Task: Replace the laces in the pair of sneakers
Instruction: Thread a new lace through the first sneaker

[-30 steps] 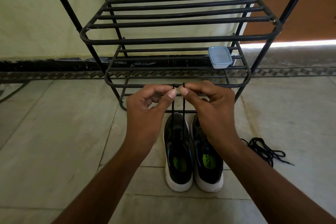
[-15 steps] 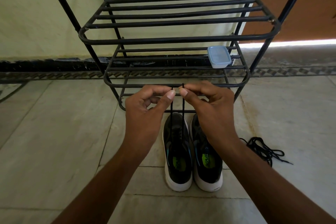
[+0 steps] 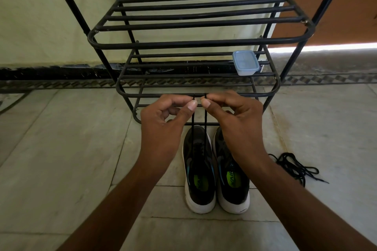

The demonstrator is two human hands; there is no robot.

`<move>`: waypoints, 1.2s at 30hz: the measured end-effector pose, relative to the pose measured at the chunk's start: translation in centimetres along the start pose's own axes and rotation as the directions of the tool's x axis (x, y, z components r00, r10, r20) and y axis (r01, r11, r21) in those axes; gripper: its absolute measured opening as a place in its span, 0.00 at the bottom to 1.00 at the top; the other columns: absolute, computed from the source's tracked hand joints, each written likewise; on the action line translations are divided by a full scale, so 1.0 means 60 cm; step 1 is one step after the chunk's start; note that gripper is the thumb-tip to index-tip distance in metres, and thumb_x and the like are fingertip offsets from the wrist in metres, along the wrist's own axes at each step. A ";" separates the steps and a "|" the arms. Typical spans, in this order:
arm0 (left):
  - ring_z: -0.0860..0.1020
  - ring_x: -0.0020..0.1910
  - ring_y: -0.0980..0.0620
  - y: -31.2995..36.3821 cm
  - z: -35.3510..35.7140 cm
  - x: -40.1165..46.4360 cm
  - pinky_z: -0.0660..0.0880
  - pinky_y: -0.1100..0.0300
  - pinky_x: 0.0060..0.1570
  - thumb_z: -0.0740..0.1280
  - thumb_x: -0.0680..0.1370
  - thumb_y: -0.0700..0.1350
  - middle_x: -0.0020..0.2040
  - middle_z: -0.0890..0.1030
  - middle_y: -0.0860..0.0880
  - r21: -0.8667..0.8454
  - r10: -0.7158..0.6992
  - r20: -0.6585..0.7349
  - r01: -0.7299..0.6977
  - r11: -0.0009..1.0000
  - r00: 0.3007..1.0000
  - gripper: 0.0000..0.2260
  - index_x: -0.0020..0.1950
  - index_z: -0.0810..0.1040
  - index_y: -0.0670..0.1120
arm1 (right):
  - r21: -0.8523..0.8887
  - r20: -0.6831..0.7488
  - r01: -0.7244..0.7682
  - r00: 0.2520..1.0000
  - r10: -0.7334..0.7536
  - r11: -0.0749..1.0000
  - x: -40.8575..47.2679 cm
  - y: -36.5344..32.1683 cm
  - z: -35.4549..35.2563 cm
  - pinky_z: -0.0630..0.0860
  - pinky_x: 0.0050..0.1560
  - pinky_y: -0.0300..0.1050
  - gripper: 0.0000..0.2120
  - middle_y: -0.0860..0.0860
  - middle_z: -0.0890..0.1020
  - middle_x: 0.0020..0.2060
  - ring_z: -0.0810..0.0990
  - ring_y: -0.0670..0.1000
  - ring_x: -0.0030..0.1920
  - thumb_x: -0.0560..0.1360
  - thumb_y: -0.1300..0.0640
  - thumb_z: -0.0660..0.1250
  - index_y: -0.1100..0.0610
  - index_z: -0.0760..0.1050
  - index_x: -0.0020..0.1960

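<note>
Two black sneakers with white soles stand side by side on the floor, the left sneaker point(image 3: 199, 173) and the right sneaker point(image 3: 232, 179), toes pointing away from me. A black lace point(image 3: 205, 126) rises in two taut strands from the left sneaker. My left hand point(image 3: 161, 126) pinches the left strand's end between thumb and forefinger. My right hand point(image 3: 238, 124) pinches the right strand's end the same way. Both ends are held level, close together, above the toes. My right wrist hides part of the right sneaker.
A black metal shoe rack point(image 3: 195, 43) stands just behind the sneakers, against the wall. A small clear plastic box with a blue lid point(image 3: 245, 63) sits on its lower shelf. A loose pile of black lace point(image 3: 295, 166) lies on the tiles at the right.
Both hands hold the lace ends in nearly the same place. The view has shifted slightly; nothing else moved.
</note>
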State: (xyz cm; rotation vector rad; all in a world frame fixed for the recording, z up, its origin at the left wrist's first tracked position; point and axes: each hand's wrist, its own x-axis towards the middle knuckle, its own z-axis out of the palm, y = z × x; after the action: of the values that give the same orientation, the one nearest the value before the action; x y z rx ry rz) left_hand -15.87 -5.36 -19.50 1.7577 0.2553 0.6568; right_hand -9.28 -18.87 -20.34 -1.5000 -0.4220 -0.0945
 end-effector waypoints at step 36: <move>0.75 0.54 0.52 -0.257 -0.035 -0.086 0.71 0.61 0.56 0.74 0.77 0.43 0.57 0.73 0.48 0.708 -0.458 0.379 0.067 0.703 0.804 0.16 0.63 0.81 0.53 | -0.820 0.477 0.149 0.711 0.516 0.552 -0.068 0.187 -0.041 0.75 0.61 0.46 0.16 0.51 0.69 0.58 0.75 0.51 0.52 0.78 0.54 0.69 0.49 0.77 0.66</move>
State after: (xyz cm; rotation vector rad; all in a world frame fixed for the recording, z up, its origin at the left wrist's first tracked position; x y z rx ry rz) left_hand -18.70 -1.69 -35.19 2.4522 0.3888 -0.2249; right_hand -8.99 -21.17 -32.31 -2.5388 -0.8776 0.5731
